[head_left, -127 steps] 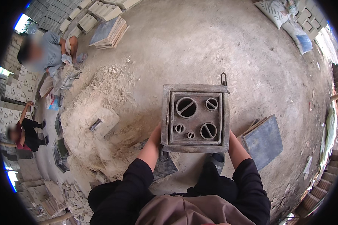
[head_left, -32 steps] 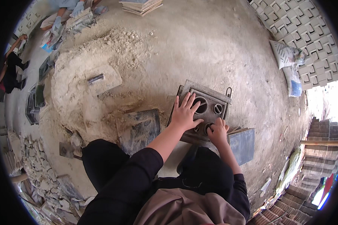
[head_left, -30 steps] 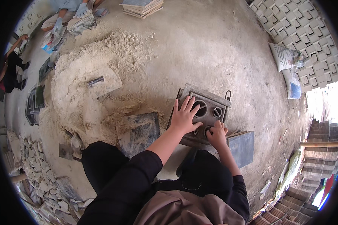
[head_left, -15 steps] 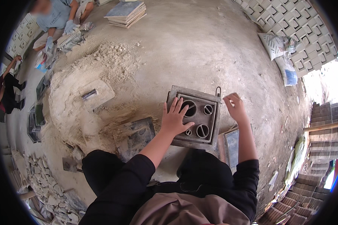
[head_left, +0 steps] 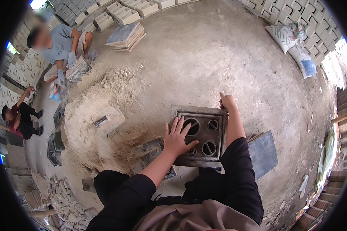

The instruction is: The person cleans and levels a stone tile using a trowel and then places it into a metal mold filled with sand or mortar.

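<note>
In front of me lies a square, dark grey mould frame point(head_left: 199, 110) with a recessed inner plate. Several round rings point(head_left: 208, 148) of different sizes, with bars across them, are set in that plate. My left hand point(head_left: 177, 141) rests on the mould's left part, open, its fingers spread and partly over the largest ring. At the far right corner, my right hand point(head_left: 228, 101) is closed, with its fingers curled. What it holds, if anything, is hidden behind the hand; my right forearm crosses the frame's right edge.
Pale powder point(head_left: 88, 111) is heaped at left, with a small float-like tool point(head_left: 101, 121) on a board. Dark flat plates point(head_left: 263, 154) lie right of the mould. A stack of boards point(head_left: 125, 36), sacks point(head_left: 302, 57) and a gloved co-worker point(head_left: 61, 46) are farther off.
My right hand has moved to the mould's far right corner and covers the spot where a thin metal loop showed. My left hand stays on the mould. The view has shifted.
</note>
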Action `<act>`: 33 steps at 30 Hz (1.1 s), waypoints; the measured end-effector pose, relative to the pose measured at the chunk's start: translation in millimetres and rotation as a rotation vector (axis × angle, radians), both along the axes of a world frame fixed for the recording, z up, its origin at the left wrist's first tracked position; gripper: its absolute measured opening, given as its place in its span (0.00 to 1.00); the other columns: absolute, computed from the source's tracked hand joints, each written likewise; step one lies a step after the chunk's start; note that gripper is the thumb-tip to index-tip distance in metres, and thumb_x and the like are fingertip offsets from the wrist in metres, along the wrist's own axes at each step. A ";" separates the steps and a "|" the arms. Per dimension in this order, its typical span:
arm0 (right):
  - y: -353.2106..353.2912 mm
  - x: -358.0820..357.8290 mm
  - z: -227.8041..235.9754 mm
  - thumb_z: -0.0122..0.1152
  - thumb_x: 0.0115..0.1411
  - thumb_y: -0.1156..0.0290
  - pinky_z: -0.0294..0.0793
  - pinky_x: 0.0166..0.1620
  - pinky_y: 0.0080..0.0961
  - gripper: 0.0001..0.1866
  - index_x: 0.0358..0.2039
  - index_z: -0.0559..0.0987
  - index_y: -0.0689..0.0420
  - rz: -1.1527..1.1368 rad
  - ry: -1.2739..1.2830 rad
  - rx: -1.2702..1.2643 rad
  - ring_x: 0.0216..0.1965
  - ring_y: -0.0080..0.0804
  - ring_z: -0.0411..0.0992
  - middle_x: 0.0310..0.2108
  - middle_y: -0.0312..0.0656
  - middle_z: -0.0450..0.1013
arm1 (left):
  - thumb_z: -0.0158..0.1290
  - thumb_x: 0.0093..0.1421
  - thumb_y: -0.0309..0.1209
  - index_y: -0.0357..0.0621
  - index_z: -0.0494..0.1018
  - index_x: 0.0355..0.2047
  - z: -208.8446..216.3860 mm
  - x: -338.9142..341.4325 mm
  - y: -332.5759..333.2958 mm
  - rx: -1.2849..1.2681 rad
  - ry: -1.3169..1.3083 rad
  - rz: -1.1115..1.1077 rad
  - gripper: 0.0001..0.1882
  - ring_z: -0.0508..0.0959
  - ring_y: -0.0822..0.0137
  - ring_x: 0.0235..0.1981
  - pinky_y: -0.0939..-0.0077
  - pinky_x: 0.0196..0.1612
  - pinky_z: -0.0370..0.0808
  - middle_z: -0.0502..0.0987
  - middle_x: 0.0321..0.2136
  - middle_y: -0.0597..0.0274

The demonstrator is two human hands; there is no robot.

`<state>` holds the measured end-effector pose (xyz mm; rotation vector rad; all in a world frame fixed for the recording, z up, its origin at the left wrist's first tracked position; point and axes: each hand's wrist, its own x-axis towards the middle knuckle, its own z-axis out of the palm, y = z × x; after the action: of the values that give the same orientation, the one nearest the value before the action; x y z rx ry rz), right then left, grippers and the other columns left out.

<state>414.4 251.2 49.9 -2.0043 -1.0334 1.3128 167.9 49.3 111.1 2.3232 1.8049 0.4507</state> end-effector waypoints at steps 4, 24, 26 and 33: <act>1.7 8.4 -5.5 0.50 0.58 0.55 0.65 0.19 0.27 0.23 0.16 0.69 0.62 0.101 -0.022 0.060 0.12 0.28 0.64 0.12 0.38 0.64 | 0.48 0.44 0.64 0.54 0.65 0.53 -0.9 3.0 2.7 -0.004 0.011 -0.002 0.40 0.48 0.57 0.62 0.44 0.59 0.42 0.53 0.59 0.57; -5.9 9.1 1.1 0.56 0.55 0.60 0.64 0.17 0.22 0.16 0.20 0.70 0.61 0.055 0.237 0.077 0.12 0.25 0.63 0.12 0.38 0.64 | 0.51 0.44 0.62 0.50 0.67 0.50 0.1 5.9 4.7 0.003 0.041 -0.020 0.39 0.50 0.54 0.61 0.43 0.58 0.45 0.54 0.58 0.55; -4.8 10.5 -2.7 0.55 0.54 0.63 0.64 0.17 0.23 0.15 0.19 0.70 0.61 0.026 0.295 0.083 0.12 0.25 0.64 0.12 0.38 0.63 | 0.51 0.44 0.62 0.50 0.67 0.50 0.4 7.1 5.0 0.008 0.038 -0.022 0.39 0.50 0.54 0.61 0.44 0.58 0.45 0.55 0.58 0.55; -8.5 22.6 -17.9 0.52 0.53 0.65 0.50 0.13 0.22 0.15 0.13 0.62 0.51 0.005 1.055 -0.026 0.08 0.24 0.53 0.08 0.33 0.55 | 0.51 0.44 0.62 0.50 0.67 0.50 1.6 5.7 4.5 -0.008 0.046 -0.028 0.39 0.50 0.54 0.61 0.44 0.58 0.45 0.55 0.58 0.54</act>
<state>437.0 242.7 32.0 -1.0030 -0.4875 2.0096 173.6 53.8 112.7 2.3697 1.7882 0.3882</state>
